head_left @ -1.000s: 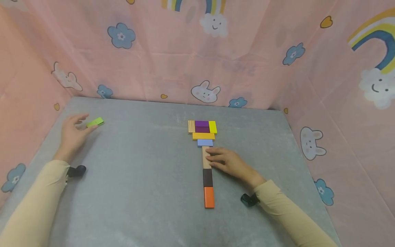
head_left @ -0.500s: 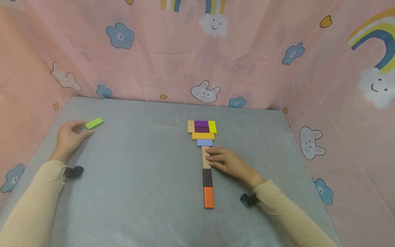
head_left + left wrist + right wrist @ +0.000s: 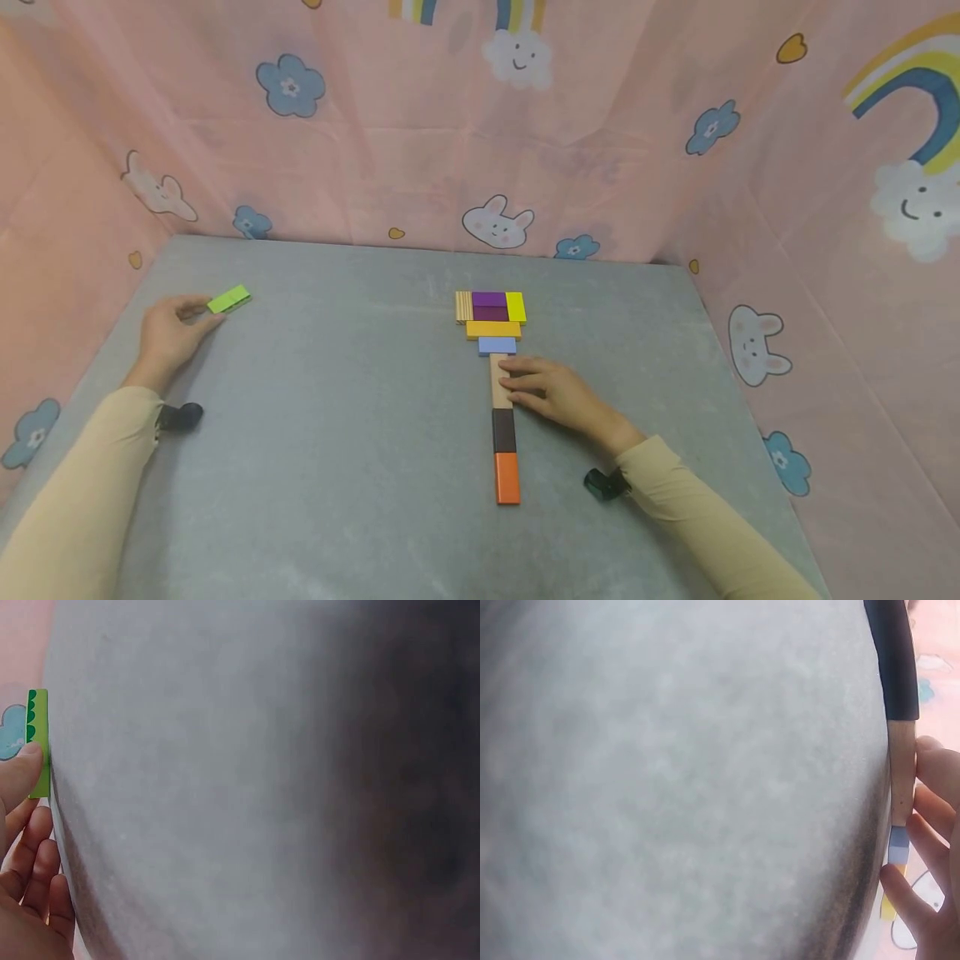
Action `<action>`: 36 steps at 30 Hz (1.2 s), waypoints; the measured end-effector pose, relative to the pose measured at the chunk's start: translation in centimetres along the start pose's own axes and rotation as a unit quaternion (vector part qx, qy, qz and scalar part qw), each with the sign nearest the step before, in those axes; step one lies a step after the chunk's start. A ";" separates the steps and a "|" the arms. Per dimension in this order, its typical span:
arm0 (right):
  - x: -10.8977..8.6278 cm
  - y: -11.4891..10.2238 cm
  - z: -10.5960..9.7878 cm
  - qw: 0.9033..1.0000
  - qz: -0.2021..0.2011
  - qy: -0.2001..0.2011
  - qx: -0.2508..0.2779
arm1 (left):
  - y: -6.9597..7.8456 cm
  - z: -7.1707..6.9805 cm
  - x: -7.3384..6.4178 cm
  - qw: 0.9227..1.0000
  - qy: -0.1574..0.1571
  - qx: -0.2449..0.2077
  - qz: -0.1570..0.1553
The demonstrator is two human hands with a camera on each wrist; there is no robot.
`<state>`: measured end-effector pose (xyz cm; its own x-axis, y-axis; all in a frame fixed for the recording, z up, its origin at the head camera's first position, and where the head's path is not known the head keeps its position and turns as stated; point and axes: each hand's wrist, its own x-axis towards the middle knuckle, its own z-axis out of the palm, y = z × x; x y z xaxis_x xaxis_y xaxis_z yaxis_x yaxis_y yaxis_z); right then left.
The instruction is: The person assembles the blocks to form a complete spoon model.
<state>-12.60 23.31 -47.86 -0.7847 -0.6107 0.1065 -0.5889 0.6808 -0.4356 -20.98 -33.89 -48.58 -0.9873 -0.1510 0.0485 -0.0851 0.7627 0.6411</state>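
Note:
My left hand [image 3: 167, 337] is at the far left of the table. Its thumb and index finger pinch the near-left end of a bright green block [image 3: 229, 299]; the left wrist view shows the thumb on the green block [image 3: 40, 769], which has darker green scallops. My right hand [image 3: 562, 396] rests loosely extended fingers against the right side of a natural-wood block [image 3: 500, 382]. That block stands in a column, with a blue block [image 3: 497, 345] beyond it and black [image 3: 504, 431] and orange [image 3: 507, 479] blocks on the near side.
Beyond the blue block lie an orange-yellow bar [image 3: 493, 331], purple blocks [image 3: 490, 307], a yellow block [image 3: 516, 307] and striped wood pieces [image 3: 463, 307]. A pink patterned cloth [image 3: 360, 150] hangs around the grey table [image 3: 337, 467].
My left hand has drawn back slightly toward the left, its fingers now at the near end of the green block. The right hand stays at the wooden block.

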 end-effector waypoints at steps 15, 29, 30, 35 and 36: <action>-0.1 0.1 0.1 1.000 0.004 0.000 0.000 | 0.0 0.0 0.1 1.000 -0.006 -0.001 -0.016; 0.0 0.2 0.1 1.000 0.002 0.002 -0.007 | 1.4 0.1 0.6 0.999 -0.026 -0.031 -0.028; 0.0 0.1 0.1 1.000 -0.001 0.003 -0.007 | 1.7 0.3 0.7 0.999 -0.029 -0.034 -0.028; 0.0 0.1 0.1 1.000 -0.004 0.004 -0.011 | 3.3 1.8 2.1 0.998 -0.046 -0.049 -0.009; 0.0 0.1 0.2 1.000 -0.004 0.004 -0.011 | 3.8 2.2 2.4 0.998 -0.047 -0.051 -0.001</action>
<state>-12.68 23.31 -48.08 -0.7815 -0.6127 0.1175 -0.5991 0.6845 -0.4155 -24.00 -30.02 -47.71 -0.9957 -0.0894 -0.0227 -0.0786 0.6941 0.7155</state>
